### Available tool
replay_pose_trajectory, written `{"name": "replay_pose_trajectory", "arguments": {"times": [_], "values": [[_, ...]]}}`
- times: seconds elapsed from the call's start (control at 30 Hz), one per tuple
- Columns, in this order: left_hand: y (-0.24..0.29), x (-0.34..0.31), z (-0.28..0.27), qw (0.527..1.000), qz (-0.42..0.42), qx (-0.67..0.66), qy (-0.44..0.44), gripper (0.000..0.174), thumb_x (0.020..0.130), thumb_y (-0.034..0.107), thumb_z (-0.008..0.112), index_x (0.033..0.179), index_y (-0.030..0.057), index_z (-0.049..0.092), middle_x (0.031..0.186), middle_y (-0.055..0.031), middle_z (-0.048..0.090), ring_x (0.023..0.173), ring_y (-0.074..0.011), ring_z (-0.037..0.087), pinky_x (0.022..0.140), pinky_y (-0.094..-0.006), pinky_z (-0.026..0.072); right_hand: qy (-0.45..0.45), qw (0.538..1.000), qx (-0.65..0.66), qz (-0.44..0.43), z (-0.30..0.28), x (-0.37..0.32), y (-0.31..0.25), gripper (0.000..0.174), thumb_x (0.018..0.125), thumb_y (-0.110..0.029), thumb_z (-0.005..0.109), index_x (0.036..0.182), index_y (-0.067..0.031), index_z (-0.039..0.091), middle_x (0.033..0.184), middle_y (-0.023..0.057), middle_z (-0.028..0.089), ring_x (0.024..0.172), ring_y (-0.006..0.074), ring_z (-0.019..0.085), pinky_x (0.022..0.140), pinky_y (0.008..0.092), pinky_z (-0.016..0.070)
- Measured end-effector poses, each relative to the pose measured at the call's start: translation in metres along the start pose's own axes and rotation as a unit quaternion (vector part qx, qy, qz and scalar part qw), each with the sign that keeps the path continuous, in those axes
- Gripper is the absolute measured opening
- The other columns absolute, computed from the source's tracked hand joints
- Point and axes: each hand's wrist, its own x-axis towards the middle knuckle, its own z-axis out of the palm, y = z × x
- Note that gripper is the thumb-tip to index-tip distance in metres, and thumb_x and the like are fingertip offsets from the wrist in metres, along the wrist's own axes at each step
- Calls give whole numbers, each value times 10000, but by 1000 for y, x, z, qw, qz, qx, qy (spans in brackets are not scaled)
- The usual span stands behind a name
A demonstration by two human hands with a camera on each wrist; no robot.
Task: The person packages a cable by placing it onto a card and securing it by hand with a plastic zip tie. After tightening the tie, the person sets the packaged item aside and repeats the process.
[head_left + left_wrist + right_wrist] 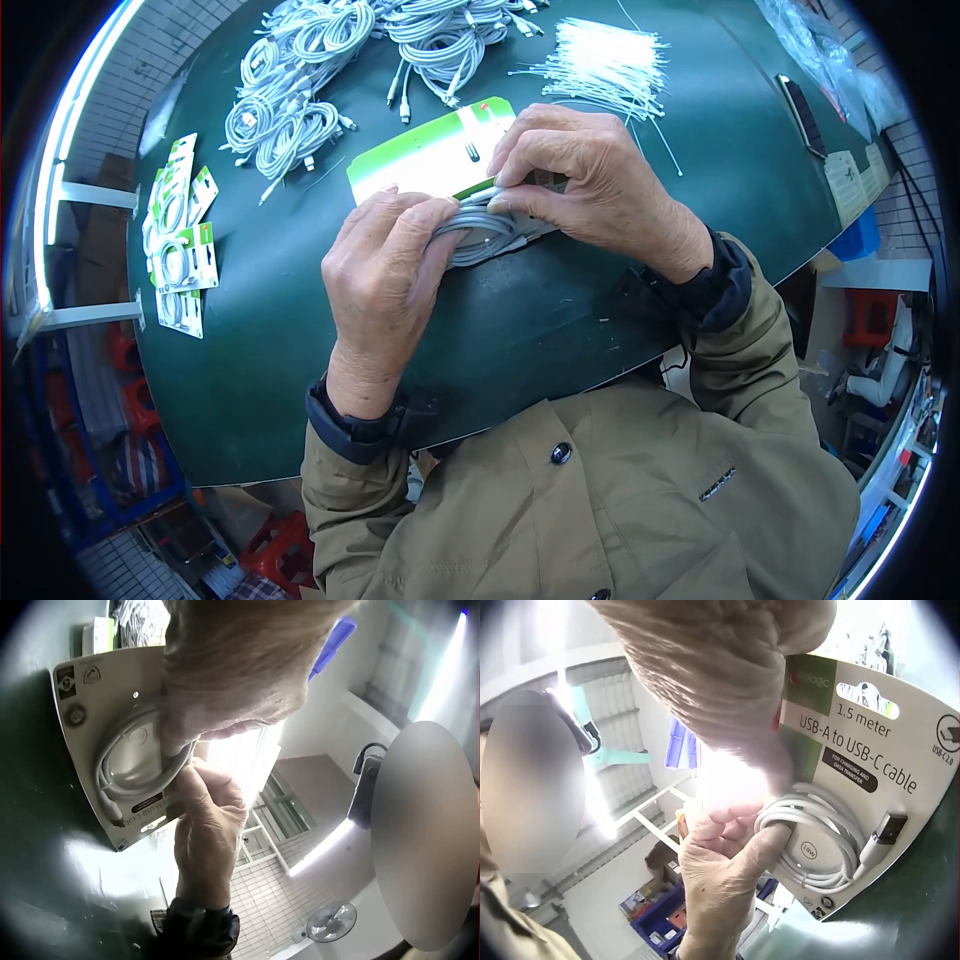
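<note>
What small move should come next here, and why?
Perhaps the right hand should gently snug the cable coil against the card while the left hand steadies it: both hands pinch the coil near one edge, and its loops look slightly fanned out over the card.

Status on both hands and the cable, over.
Left hand and right hand: gripping the coiled cable. Coil against its printed card. No obstruction visible; fingers cover part of the coil.
</note>
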Motion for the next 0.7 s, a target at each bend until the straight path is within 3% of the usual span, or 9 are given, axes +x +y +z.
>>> {"name": "replay_pose_trajectory", "arguments": {"times": [0.17, 0.47, 0.57, 0.7], "values": [[1, 3, 1, 999, 31, 41, -4, 282, 741, -76, 825, 988, 18, 726, 976, -140, 756, 920, -319, 754, 890, -410, 601, 7, 1000, 2, -17, 1, 0, -1, 161, 805, -17, 836, 868, -40, 689, 903, 104, 692, 877, 304, 702, 788, 402, 582], [5, 1, 6, 999, 26, 43, -2, 236, 757, -132, 750, 948, -9, 684, 946, -153, 710, 814, -336, 724, 689, -390, 573, 3, 1000, 2, -28, 4, -2, -2, 158, 807, -22, 831, 860, -42, 684, 929, 105, 695, 906, 316, 697, 842, 412, 571], [1, -2, 9, 998, 35, 50, 10, 246, 746, -65, 789, 950, 32, 691, 947, -114, 706, 800, -306, 713, 694, -404, 573, -10, 999, 1, -30, 4, -1, -2, 166, 808, -42, 841, 886, -41, 695, 956, 101, 702, 915, 320, 697, 842, 413, 572], [6, -1, 3, 999, 29, 28, -3, 239, 766, -150, 734, 954, -14, 673, 952, -167, 701, 821, -351, 721, 706, -411, 570, 14, 1000, -3, -28, -4, 3, -3, 168, 829, -90, 855, 932, -28, 739, 944, 106, 721, 844, 286, 708, 770, 388, 577]]}}
